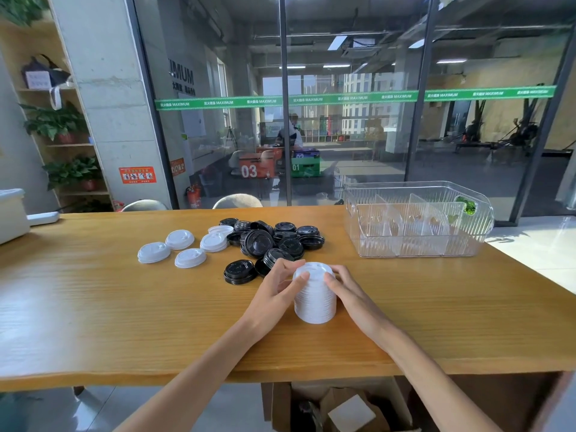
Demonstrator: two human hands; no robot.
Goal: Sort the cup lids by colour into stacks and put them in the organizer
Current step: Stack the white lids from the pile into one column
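A tall stack of white lids stands on the wooden table near the front edge. My left hand grips its left side with curled fingers. My right hand holds its right side, fingertips at the top rim. Behind the stack lies a heap of black lids, with one black lid apart at the front. Several loose white lids are spread out to the left of the heap. The clear plastic organizer with dividers stands at the back right, holding no lids.
A white container sits at the table's far left edge. Two chair backs rise behind the table before a glass wall. An open cardboard box stands under the table's front edge.
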